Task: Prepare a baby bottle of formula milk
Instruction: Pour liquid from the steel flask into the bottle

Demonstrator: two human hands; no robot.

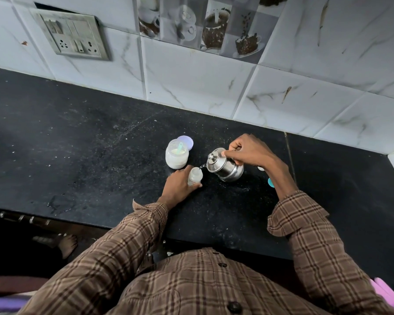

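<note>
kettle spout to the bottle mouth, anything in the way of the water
Nothing visible. The kettle, tilted by the right hand, has its spout right at the open mouth of the bottle, which the left hand holds lower down.

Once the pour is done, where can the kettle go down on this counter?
Bare counter lies left of the powder jar, and more between the steel kettle and the wall tiles. It is crowded around the baby bottle, between left hand and right hand.
</note>
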